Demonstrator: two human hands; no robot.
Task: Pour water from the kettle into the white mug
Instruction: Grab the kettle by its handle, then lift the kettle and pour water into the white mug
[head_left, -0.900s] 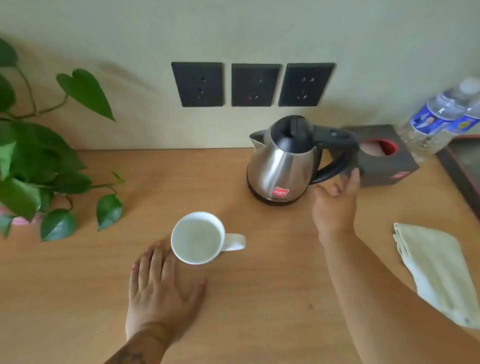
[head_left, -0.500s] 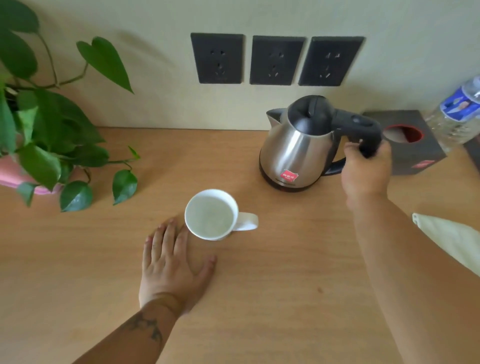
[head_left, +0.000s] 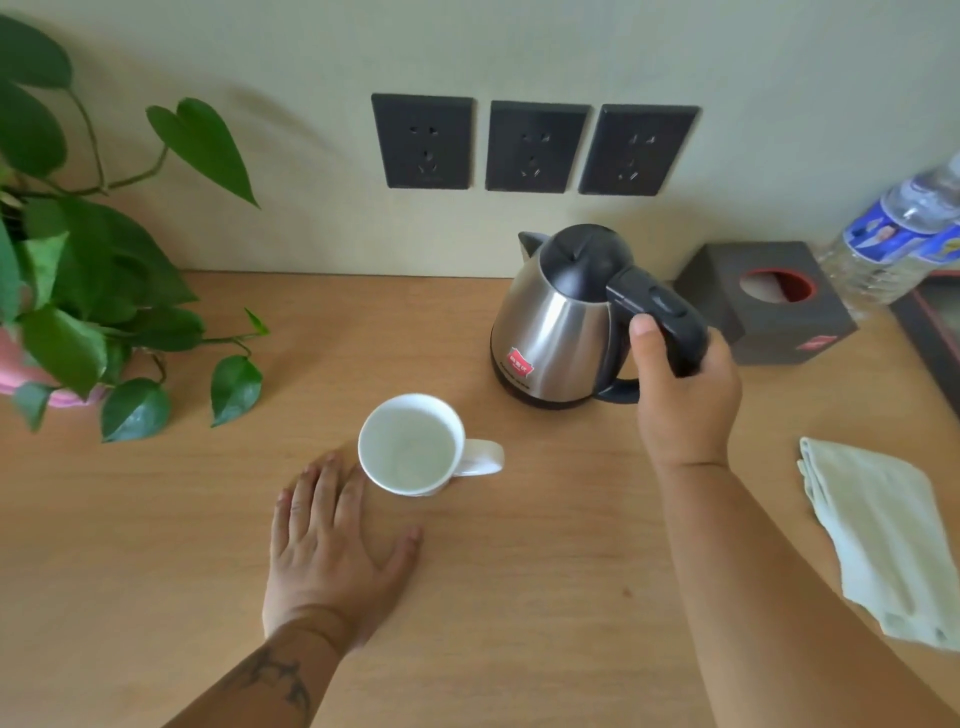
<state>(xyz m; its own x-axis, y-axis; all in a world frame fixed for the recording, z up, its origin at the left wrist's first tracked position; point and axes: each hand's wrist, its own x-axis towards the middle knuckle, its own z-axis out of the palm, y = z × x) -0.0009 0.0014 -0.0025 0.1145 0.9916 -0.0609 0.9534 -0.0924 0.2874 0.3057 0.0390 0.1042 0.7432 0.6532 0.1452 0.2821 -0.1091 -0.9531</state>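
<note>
My right hand (head_left: 685, 395) has its grip closed around the black handle of the kettle (head_left: 558, 332), thumb up along the inner side of the handle, fingers wrapped behind it. The kettle stands upright on the wooden surface (head_left: 156, 545) near the wall, lid shut, spout turned to the left and back. The mug (head_left: 410, 444) sits in front of it and to its left, apart from it, handle pointing right; inside it looks pale and I cannot tell whether it holds anything. My left hand (head_left: 332, 551) lies flat and open on the surface, holding nothing, its fingertips (head_left: 353, 475) just beside the mug's near-left side; whether they touch I cannot tell. A plant (head_left: 78, 291) is at the far left, a dark box (head_left: 769, 306) right of the kettle, a cloth (head_left: 883, 540) at the right edge.
</note>
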